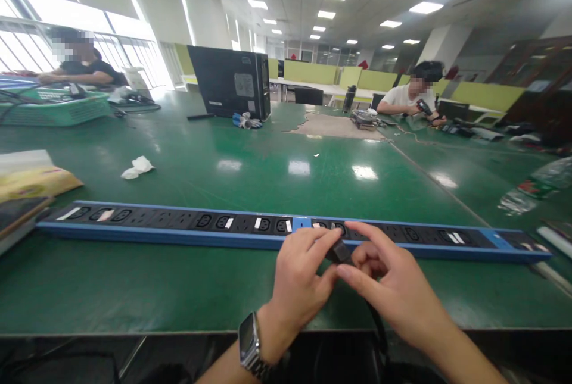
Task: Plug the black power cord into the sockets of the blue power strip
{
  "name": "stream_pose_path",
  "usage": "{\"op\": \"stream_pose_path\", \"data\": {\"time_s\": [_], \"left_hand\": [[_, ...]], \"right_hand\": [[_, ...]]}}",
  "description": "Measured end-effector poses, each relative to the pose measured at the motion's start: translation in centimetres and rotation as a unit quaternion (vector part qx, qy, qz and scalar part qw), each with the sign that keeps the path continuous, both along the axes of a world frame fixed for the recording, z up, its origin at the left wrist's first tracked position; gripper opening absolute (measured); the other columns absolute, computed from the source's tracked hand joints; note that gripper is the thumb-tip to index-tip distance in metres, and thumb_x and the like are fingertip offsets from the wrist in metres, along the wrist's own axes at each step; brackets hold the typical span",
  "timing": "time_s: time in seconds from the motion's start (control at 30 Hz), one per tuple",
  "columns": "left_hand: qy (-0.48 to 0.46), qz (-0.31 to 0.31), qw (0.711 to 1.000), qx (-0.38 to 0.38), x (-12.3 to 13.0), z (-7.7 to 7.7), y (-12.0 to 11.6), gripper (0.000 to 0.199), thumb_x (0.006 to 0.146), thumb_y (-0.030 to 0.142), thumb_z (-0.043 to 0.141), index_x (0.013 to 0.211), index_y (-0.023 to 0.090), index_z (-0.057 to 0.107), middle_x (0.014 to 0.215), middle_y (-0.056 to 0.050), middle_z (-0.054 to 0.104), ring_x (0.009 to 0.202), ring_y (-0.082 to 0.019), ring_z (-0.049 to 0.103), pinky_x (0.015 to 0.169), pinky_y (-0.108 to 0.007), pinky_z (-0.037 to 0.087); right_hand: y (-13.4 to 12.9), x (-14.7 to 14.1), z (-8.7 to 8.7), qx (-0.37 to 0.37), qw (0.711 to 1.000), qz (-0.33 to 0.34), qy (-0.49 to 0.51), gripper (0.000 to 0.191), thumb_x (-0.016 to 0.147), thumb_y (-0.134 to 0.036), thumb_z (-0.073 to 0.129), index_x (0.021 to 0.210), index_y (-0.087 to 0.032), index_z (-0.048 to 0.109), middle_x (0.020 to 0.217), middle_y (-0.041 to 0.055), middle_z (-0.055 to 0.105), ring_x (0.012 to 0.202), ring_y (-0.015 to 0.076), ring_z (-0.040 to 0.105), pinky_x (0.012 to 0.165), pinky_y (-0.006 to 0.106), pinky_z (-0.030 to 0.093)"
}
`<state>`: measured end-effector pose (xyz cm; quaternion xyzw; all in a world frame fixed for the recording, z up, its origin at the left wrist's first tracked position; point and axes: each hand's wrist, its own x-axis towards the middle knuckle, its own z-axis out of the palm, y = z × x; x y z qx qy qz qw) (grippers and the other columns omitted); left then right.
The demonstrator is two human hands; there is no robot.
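My left hand is closed around a black power plug, with thumb and fingers gripping it just in front of a power strip. Beside it, my right hand has its thumb and index finger apart, the other fingers curled near the plug's cable end. A black cable hangs below the right hand and over the table edge. The long blue and black power strip lies across the table, its sockets facing up, several with small white labels. My hands cover part of its front edge.
On the green table stand a black computer case and a green basket. Crumpled tissue lies left, a plastic bottle right. Work gloves lie by the case. Two other people sit at the far side.
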<state>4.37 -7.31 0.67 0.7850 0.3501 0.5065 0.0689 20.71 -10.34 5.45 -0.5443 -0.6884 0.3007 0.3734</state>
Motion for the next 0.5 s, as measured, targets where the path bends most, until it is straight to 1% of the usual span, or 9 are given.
{"op": "stream_pose_path", "data": {"time_s": [0.07,0.1,0.13,0.2,0.23,0.3,0.37,0.43,0.5], "left_hand": [[-0.003,0.066,0.998,-0.007,-2.6,-0.2,0.5,0.033,0.086,0.021,0.06,0.12,0.022,0.062,0.116,-0.008,0.067,0.108,-0.023,0.061,0.095,-0.039,0.048],[-0.004,0.102,0.995,-0.02,-4.3,-0.3,0.9,0.032,0.087,0.021,0.059,0.118,0.023,0.063,0.116,-0.008,0.067,0.109,-0.024,0.061,0.096,-0.04,0.048],[-0.009,0.135,0.99,-0.041,-6.1,-0.4,1.4,0.032,0.088,0.023,0.058,0.119,0.023,0.063,0.114,-0.007,0.068,0.108,-0.024,0.061,0.097,-0.041,0.047],[-0.06,0.213,0.97,-0.098,-9.7,-0.5,2.2,0.034,0.087,0.035,0.061,0.119,0.022,0.061,0.113,-0.007,0.069,0.102,-0.024,0.065,0.095,-0.04,0.05],[-0.086,0.234,0.96,-0.13,-11.3,-0.6,2.6,0.037,0.087,0.039,0.061,0.119,0.022,0.06,0.114,-0.006,0.069,0.101,-0.024,0.066,0.094,-0.04,0.05],[-0.081,0.238,0.951,-0.178,-13.6,-0.8,3.1,0.04,0.085,0.046,0.061,0.116,0.021,0.06,0.113,-0.006,0.069,0.102,-0.024,0.066,0.095,-0.04,0.05],[-0.032,0.218,0.955,-0.199,-14.8,-1.0,3.4,0.041,0.086,0.049,0.058,0.114,0.021,0.062,0.112,-0.007,0.07,0.104,-0.025,0.065,0.097,-0.04,0.049],[0.016,0.205,0.959,-0.195,-15.2,-0.9,3.6,0.043,0.086,0.051,0.056,0.115,0.02,0.064,0.112,-0.008,0.07,0.104,-0.025,0.065,0.098,-0.04,0.048],[0.046,0.195,0.962,-0.185,-15.1,-0.5,3.8,0.045,0.086,0.052,0.054,0.116,0.02,0.064,0.111,-0.008,0.07,0.104,-0.026,0.065,0.096,-0.04,0.049]], "right_hand": [[-0.1,-0.2,-1.2,0.023,0.999,-0.009,0.037,0.054,0.083,-0.045,0.065,0.131,-0.022,0.052,0.078,-0.0015,0.064,0.063,0.0112,0.059,0.06,0.023,0.049],[-0.1,0.0,-2.0,0.026,0.998,-0.022,0.049,0.051,0.084,-0.045,0.064,0.129,-0.021,0.054,0.078,-0.0009,0.064,0.063,0.0115,0.06,0.061,0.023,0.05],[-0.1,0.4,-2.9,0.02,0.998,-0.036,0.057,0.048,0.085,-0.046,0.062,0.125,-0.021,0.057,0.076,-0.0009,0.063,0.063,0.0117,0.059,0.06,0.023,0.049],[-0.2,1.2,-5.3,-0.012,0.996,-0.067,0.059,0.042,0.087,-0.048,0.059,0.116,-0.019,0.063,0.069,-0.0015,0.059,0.058,0.0117,0.056,0.055,0.023,0.046],[-0.2,1.5,-6.6,-0.029,0.995,-0.081,0.055,0.04,0.087,-0.05,0.058,0.111,-0.018,0.065,0.066,-0.0017,0.058,0.055,0.0117,0.054,0.052,0.023,0.044],[-0.4,2.0,-8.9,-0.043,0.993,-0.102,0.047,0.04,0.087,-0.051,0.057,0.103,-0.017,0.069,0.063,-0.0015,0.056,0.055,0.0121,0.052,0.052,0.024,0.043],[-0.6,2.1,-10.3,-0.041,0.992,-0.111,0.05,0.039,0.086,-0.052,0.057,0.1,-0.018,0.071,0.062,-0.0013,0.055,0.056,0.0126,0.053,0.054,0.024,0.043],[-0.8,2.2,-10.8,-0.042,0.991,-0.114,0.063,0.039,0.086,-0.052,0.058,0.098,-0.018,0.071,0.062,-0.0012,0.055,0.057,0.0128,0.052,0.055,0.024,0.043],[-0.9,2.1,-10.7,-0.046,0.989,-0.119,0.076,0.039,0.086,-0.053,0.057,0.097,-0.018,0.072,0.062,-0.001,0.055,0.056,0.0128,0.052,0.054,0.024,0.042]]}}
